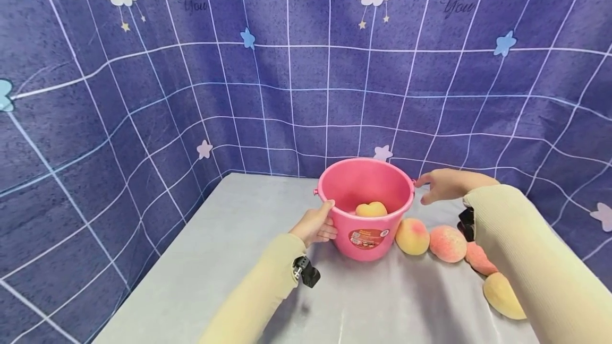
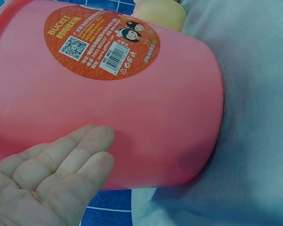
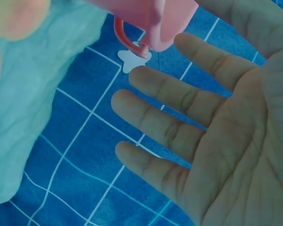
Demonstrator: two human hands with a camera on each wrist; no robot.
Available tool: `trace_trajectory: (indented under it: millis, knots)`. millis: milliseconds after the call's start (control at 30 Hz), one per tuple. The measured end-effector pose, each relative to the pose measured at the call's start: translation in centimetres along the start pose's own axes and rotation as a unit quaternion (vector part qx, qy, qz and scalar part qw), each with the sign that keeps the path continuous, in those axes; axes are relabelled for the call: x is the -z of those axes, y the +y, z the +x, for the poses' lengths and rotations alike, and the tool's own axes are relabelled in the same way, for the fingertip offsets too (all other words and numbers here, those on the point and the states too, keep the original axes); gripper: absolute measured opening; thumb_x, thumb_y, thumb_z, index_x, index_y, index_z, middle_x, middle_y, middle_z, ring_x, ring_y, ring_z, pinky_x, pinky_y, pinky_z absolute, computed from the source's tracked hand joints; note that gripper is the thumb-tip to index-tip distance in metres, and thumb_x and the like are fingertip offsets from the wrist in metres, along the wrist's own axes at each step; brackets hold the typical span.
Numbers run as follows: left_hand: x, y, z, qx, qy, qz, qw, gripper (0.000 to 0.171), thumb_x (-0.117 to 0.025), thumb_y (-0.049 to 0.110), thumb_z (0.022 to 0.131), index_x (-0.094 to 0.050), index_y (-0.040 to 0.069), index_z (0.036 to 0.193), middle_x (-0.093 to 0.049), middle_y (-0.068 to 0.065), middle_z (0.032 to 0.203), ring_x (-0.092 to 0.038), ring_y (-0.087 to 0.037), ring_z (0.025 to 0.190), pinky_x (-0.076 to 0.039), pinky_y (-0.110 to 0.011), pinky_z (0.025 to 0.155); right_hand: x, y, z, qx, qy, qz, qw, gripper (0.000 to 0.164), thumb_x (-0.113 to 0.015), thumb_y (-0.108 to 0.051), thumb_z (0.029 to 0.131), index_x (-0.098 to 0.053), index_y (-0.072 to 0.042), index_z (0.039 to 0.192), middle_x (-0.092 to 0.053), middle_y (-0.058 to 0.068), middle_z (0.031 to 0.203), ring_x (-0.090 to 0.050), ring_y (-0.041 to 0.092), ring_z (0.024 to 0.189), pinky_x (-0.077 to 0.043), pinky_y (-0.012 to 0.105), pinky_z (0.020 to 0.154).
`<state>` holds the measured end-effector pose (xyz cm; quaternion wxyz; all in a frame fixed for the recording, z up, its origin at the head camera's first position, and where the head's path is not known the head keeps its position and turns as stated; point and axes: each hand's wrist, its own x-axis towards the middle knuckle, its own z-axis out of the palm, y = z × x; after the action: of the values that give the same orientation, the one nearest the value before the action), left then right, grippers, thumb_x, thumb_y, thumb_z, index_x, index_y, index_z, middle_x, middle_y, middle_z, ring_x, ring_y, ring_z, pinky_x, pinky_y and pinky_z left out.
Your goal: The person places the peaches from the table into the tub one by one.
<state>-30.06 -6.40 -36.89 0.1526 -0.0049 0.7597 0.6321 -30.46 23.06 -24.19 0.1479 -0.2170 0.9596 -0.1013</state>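
A pink bucket (image 1: 356, 238) stands upright on the pale cloth, with a yellow peach (image 1: 372, 209) visible inside. My left hand (image 1: 315, 224) holds the bucket's left side, thumb at the rim and fingers along the outer wall. In the left wrist view those fingers (image 2: 92, 162) lie beside the pink wall, below its red label (image 2: 101, 42). By the right rim hovers my right hand (image 1: 451, 183), its fingers spread and nothing in them. The right wrist view shows the bucket's handle (image 3: 125, 37) just beyond the fingertips; whether the hand touches the rim I cannot tell.
Several peaches curve along the cloth right of the bucket: a yellow-red one (image 1: 413, 237) close beside it, a pink one (image 1: 448, 243), a redder one (image 1: 480, 259) and a yellow one (image 1: 504, 296) partly behind my right sleeve. A blue gridded curtain (image 1: 306, 68) hangs behind the table (image 1: 191, 269).
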Motion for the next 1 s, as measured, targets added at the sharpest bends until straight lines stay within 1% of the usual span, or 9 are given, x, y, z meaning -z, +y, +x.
trace_trajectory:
  millis: [100,200,267,367,567,633,767,833,1000]
  knots:
    - [-0.1,0.2,0.0,0.0,0.006,0.0,1.0,0.071,-0.041,0.05,0.094,-0.054,-0.018,0.108,-0.066,-0.031,0.098,-0.068,-0.039,0.092,-0.051,-0.046,0.087,-0.2,0.3,-0.3,0.008,0.007,0.007,1.0,0.051,-0.069,-0.019,0.082,-0.055,0.009,0.122,-0.064,0.019,0.099,-0.061,0.033,0.091,-0.051,0.05,0.079]
    - [-0.2,0.3,-0.1,0.003,0.011,0.001,0.9999,0.071,-0.041,0.05,0.094,-0.055,-0.018,0.108,-0.066,-0.032,0.097,-0.067,-0.039,0.092,-0.052,-0.046,0.085,-0.7,0.6,-0.4,0.021,0.02,0.004,1.0,0.049,-0.069,-0.017,0.08,-0.056,0.009,0.12,-0.064,0.021,0.096,-0.061,0.034,0.09,-0.051,0.049,0.077]
    - [-0.2,0.3,-0.1,0.004,0.01,0.001,0.9999,0.071,-0.041,0.05,0.094,-0.055,-0.018,0.108,-0.066,-0.032,0.098,-0.067,-0.04,0.093,-0.052,-0.045,0.084,-1.2,0.9,-0.4,0.031,0.028,0.002,0.999,0.048,-0.069,-0.015,0.08,-0.056,0.011,0.119,-0.064,0.024,0.095,-0.062,0.037,0.09,-0.051,0.05,0.076]
    - [-0.3,0.2,-0.2,0.002,0.008,0.001,1.0,0.072,-0.041,0.05,0.094,-0.054,-0.018,0.109,-0.066,-0.032,0.099,-0.067,-0.04,0.093,-0.054,-0.041,0.08,-2.0,1.3,-0.2,0.027,0.03,0.018,0.999,0.048,-0.069,-0.013,0.08,-0.056,0.012,0.119,-0.063,0.028,0.098,-0.061,0.04,0.092,-0.051,0.05,0.077]
    - [-0.3,-0.1,0.0,0.001,0.005,0.004,1.0,0.071,-0.04,0.05,0.095,-0.055,-0.018,0.11,-0.067,-0.03,0.099,-0.067,-0.04,0.094,-0.055,-0.036,0.074,-3.8,2.0,0.1,0.06,0.032,0.031,0.997,0.046,-0.069,-0.009,0.076,-0.058,0.013,0.115,-0.064,0.026,0.096,-0.062,0.039,0.089,-0.053,0.047,0.075]
    - [-0.2,-0.1,0.1,0.0,0.005,0.005,1.0,0.071,-0.04,0.05,0.095,-0.055,-0.017,0.11,-0.067,-0.029,0.098,-0.067,-0.039,0.093,-0.055,-0.036,0.074,-4.4,2.1,0.0,0.063,0.029,0.034,0.997,0.046,-0.069,-0.009,0.076,-0.058,0.013,0.115,-0.064,0.027,0.097,-0.062,0.039,0.09,-0.052,0.048,0.076]
    - [-0.2,-0.1,0.0,0.0,0.006,0.003,1.0,0.071,-0.04,0.05,0.095,-0.055,-0.017,0.11,-0.068,-0.028,0.096,-0.068,-0.037,0.091,-0.054,-0.04,0.079,-5.6,2.2,-0.1,0.049,0.018,0.039,0.998,0.047,-0.068,-0.009,0.076,-0.057,0.011,0.117,-0.063,0.028,0.099,-0.061,0.041,0.094,-0.05,0.053,0.081]
    - [-0.2,0.0,0.0,0.001,0.007,0.002,1.0,0.071,-0.04,0.051,0.095,-0.056,-0.017,0.11,-0.068,-0.027,0.096,-0.069,-0.036,0.09,-0.053,-0.043,0.083,-6.2,2.3,-0.2,0.045,0.015,0.04,0.998,0.047,-0.068,-0.009,0.076,-0.057,0.01,0.117,-0.064,0.027,0.099,-0.061,0.041,0.095,-0.049,0.054,0.083]
    - [-0.3,0.1,-0.1,0.0,0.008,0.003,1.0,0.071,-0.039,0.051,0.095,-0.056,-0.017,0.109,-0.068,-0.028,0.095,-0.069,-0.035,0.089,-0.051,-0.046,0.087,-8.2,2.8,-0.3,0.068,0.027,0.046,0.996,0.045,-0.068,-0.008,0.074,-0.058,0.01,0.113,-0.067,0.02,0.096,-0.062,0.041,0.094,-0.049,0.052,0.082]
